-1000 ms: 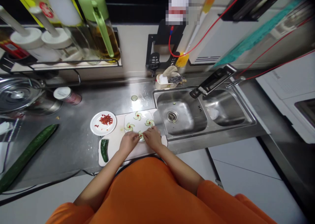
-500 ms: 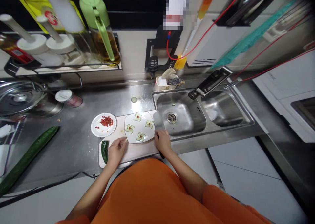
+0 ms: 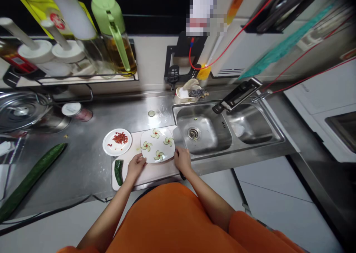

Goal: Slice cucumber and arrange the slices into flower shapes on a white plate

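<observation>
A white squarish plate [image 3: 154, 147] rests over the pink cutting board [image 3: 150, 171]. On it lie several pinwheels of thin cucumber slices with red bits at their centres. My left hand [image 3: 135, 167] is closed at the plate's lower left corner, fingertips on the rim. Against the right rim is my right hand [image 3: 183, 159], its fingers curled on the edge. Beneath that hand lies a knife, its broad blade [image 3: 179, 137] showing above and its dark handle [image 3: 182, 175] below. A cut cucumber piece [image 3: 118, 172] lies left of my left hand.
A round white plate [image 3: 110, 141] with chopped red pieces stands at the board's upper left. A whole cucumber [image 3: 36, 177] lies on the left counter. The double sink [image 3: 205, 130] is to the right. One cucumber slice [image 3: 151, 113] lies behind the plate.
My left hand has moved slightly right and up, from beside the plate onto its lower left corner. My right hand has stayed at the right rim.
</observation>
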